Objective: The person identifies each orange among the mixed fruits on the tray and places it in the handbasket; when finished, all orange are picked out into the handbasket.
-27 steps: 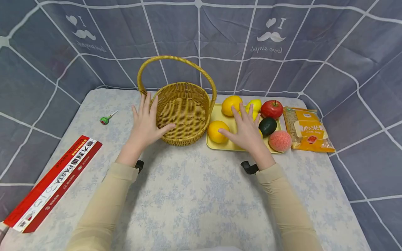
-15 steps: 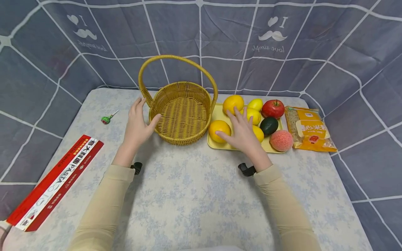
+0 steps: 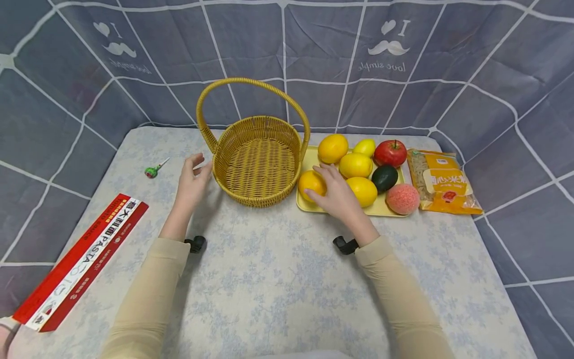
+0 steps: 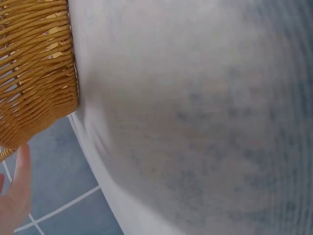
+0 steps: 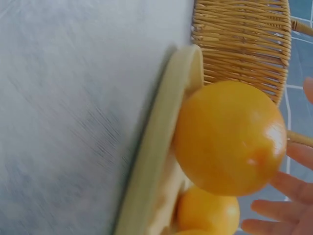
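Observation:
An orange [image 3: 310,181] lies at the left end of a yellow tray [image 3: 309,160]. Over it reaches my right hand [image 3: 338,195], thumb on the near side and fingers on the far side. In the right wrist view the fingers [image 5: 293,188] spread beside the orange [image 5: 230,137], and the thumb stands apart from it. My left hand [image 3: 192,183], holding nothing and with loosely bent fingers, is beside the left rim of a wicker basket [image 3: 260,200] with a tall handle. One fingertip overlaps the basket's lower edge in the left wrist view.
The tray also bears several lemon-like yellow fruits [image 3: 356,165], a red apple [image 3: 390,152], an avocado [image 3: 384,179] and a pink peach [image 3: 402,199]. A noodle bag [image 3: 444,183] lies right of it. At left are a lollipop [image 3: 151,172] and a red pasta box [image 3: 82,262].
My right hand has moved left and down onto the orange, its fingers drawing in. The left hand has drawn back from the basket handle, its fingers now more bent.

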Motion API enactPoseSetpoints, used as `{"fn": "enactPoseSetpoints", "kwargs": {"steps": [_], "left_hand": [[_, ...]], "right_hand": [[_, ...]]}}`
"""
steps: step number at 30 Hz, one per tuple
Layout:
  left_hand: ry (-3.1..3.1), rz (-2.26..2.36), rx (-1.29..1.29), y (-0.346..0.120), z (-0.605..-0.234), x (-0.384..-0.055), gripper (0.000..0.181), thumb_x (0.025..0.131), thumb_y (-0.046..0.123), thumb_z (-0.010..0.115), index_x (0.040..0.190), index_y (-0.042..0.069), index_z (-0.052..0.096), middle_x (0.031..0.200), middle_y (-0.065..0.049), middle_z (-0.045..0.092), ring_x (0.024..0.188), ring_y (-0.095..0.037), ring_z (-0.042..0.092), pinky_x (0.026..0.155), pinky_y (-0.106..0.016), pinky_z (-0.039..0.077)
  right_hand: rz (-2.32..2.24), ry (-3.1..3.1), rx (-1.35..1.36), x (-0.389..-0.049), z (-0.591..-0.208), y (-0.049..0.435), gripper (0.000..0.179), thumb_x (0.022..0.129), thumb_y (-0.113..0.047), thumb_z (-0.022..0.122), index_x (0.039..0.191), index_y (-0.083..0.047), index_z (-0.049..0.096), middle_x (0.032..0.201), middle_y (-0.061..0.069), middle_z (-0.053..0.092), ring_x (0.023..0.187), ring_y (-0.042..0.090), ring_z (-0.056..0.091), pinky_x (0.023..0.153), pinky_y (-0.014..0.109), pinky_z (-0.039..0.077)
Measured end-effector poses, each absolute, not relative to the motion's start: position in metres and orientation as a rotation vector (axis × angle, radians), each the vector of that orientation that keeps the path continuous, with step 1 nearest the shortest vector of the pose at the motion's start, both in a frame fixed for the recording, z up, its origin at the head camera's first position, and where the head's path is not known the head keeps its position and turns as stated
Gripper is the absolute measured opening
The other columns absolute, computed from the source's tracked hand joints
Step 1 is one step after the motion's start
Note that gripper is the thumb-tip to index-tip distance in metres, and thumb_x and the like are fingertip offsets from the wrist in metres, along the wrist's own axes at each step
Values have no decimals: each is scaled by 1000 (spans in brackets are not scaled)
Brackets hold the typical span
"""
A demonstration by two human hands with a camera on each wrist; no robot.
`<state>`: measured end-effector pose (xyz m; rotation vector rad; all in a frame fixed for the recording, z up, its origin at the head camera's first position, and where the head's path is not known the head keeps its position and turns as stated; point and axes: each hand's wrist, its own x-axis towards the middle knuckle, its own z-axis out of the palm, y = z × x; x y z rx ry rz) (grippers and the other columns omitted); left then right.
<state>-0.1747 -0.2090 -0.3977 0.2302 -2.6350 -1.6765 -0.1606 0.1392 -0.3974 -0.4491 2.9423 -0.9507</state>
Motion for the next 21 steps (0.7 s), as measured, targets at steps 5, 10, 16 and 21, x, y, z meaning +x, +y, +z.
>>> {"fn": "enactPoseSetpoints", "kwargs": {"steps": [5, 10, 16, 21], "left_hand": [[-2567, -1837, 312, -208, -400, -177, 64, 104, 40, 44, 155, 6, 24, 155, -17, 32, 134, -33, 44, 109, -42, 49], [-2557, -1872, 390, -207, -404, -179, 61, 105, 39, 44, 154, 6, 29, 154, -17, 36, 131, -32, 50, 105, -40, 53], [-2574, -1852, 454, -205, -408, -182, 51, 105, 32, 45, 148, 4, 40, 147, -17, 43, 127, -31, 54, 100, -35, 56], [-2577, -1882, 476, -205, -407, -185, 52, 104, 32, 48, 146, 2, 42, 147, -18, 44, 127, -32, 55, 99, -33, 57]], "right_hand": [[-997, 2930, -394, -162, -403, 136, 68, 90, -38, 68, 146, -7, 46, 153, 17, 39, 138, 36, 42, 117, 53, 36], [-1025, 2904, -329, -163, -410, 131, 69, 89, -36, 70, 146, -7, 45, 153, 18, 39, 140, 37, 39, 119, 54, 33], [-1013, 2879, -256, -164, -415, 127, 71, 89, -34, 71, 148, -8, 43, 155, 19, 35, 140, 39, 38, 118, 55, 34], [-1003, 2879, -242, -165, -417, 126, 70, 90, -33, 71, 149, -8, 41, 155, 19, 33, 141, 38, 37, 118, 55, 34]]}}
